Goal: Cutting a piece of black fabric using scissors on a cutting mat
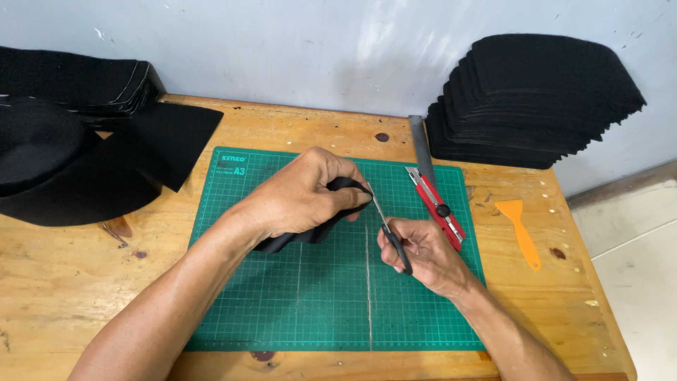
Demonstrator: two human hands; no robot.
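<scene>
Left hand (303, 197) grips folded black felt strip (310, 233); right hand (423, 254) holds slim scissors (386, 226).

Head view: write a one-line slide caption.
Left hand grips a black felt piece while the right hand snips it with scissors over a green cutting mat.

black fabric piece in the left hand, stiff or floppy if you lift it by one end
Probably floppy: the black fabric piece bends and droops below the left hand. Likely light, since a fingertip pinch holds it. It seems unlikely to slip, as its surface looks matte.
</scene>
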